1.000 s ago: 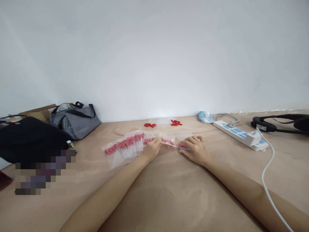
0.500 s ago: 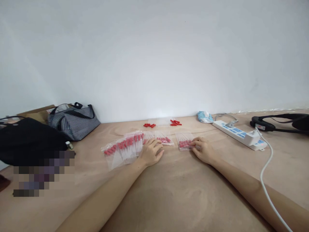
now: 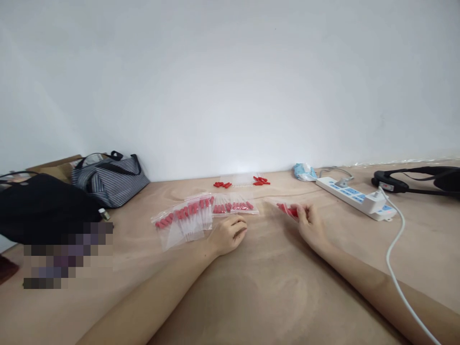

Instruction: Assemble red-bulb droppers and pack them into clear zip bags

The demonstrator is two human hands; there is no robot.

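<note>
My right hand is closed on one edge of a clear zip bag with red-tipped pieces inside, its near side raised and tilted. My left hand rests on the table, fingers loosely bent and a little apart, with nothing visible in them. Just beyond it lie two overlapping zip bags of red-tipped white sticks. To its left is a fanned row of similar bags. Farther back, loose red pieces and more red pieces flank a bag of thin white sticks.
A white power strip with a plug and cable lies at the right, near a blue-and-white crumpled packet and a black headset. At the left are a striped bag, a black bag and a small bottle.
My left hand has drawn back toward me off the bags, uncovering their red tips. My right hand has taken hold of the right-hand bag and tilted it up, shifting slightly right.
</note>
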